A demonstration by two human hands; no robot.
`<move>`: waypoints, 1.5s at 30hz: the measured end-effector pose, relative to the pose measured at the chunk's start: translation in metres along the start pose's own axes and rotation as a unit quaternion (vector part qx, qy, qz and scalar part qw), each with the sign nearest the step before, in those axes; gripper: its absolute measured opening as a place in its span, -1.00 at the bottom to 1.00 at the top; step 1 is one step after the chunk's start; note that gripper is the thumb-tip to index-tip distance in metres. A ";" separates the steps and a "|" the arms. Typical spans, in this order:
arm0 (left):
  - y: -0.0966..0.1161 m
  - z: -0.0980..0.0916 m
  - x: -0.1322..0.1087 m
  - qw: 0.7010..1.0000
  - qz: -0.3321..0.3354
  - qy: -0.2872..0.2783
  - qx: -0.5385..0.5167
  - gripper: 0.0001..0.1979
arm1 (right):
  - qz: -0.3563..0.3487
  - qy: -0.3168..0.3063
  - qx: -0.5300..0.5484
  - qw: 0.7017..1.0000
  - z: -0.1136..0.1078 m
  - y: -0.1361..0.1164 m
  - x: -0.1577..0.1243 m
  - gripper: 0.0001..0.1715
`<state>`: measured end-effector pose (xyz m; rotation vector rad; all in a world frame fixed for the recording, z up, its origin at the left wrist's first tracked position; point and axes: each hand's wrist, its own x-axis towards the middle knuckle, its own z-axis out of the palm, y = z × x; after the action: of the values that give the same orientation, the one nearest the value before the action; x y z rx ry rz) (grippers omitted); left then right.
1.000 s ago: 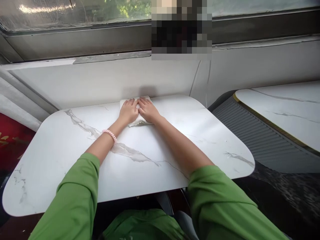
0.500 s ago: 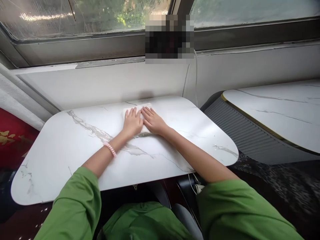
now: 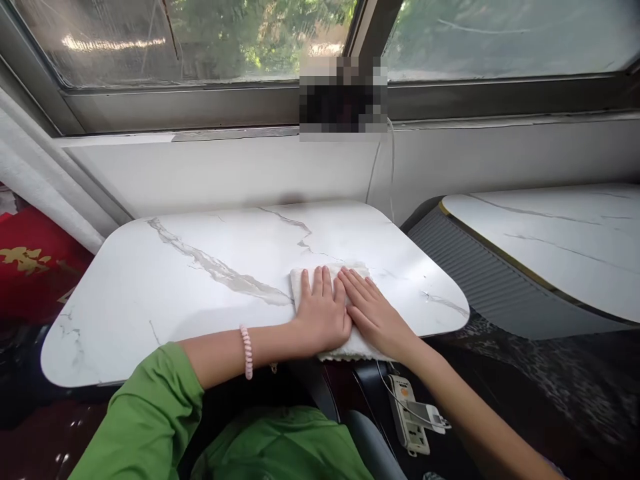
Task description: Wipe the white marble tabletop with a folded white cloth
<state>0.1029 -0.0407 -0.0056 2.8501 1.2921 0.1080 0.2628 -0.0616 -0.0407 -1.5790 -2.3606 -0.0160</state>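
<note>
Head view: my green shirt (image 3: 280, 443) occupies the bottom centre, with a gathered green sleeve (image 3: 145, 413) on my left arm. To the right, below table level, a white power strip (image 3: 406, 413) carries a white adapter (image 3: 427, 415). A pink coil band (image 3: 247, 352) encircles my left wrist.

My left hand (image 3: 325, 317) and right hand (image 3: 377, 317) lie palm down, side by side and touching, on a folded white cloth (image 3: 356, 348). Fingers are extended and flat; neither hand is clamped on the cloth. The cloth is right of centre on the white marble-patterned table (image 3: 240, 233), at its near edge, with its scalloped border facing me.

To the left is a red item with a gold motif (image 3: 45, 273); above it hangs a white curtain (image 3: 45, 160). To the right, a second marble-patterned table (image 3: 550, 247) adjoins a grey ribbed panel (image 3: 485, 283). Behind the tables stands a white wall (image 3: 215, 170), topped by a metal-framed window (image 3: 260, 40).
</note>
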 end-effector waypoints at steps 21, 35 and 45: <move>-0.140 0.014 0.191 0.997 -0.059 0.053 -0.002 -0.50 | 0.062 0.049 0.002 0.997 0.045 0.095 0.231 -0.38; -0.045 0.012 0.120 0.998 -0.049 0.027 -0.011 -0.44 | 0.003 0.033 0.011 0.999 0.018 0.082 0.106 -0.38; 0.073 0.009 0.062 0.997 0.054 0.035 -0.050 -0.38 | 0.045 0.047 -0.004 0.998 -0.022 0.071 -0.050 -0.34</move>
<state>0.1986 -0.0421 -0.0078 2.8531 1.1072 0.2668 0.3503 -0.0826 -0.0435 -1.6496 -2.2190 -0.0784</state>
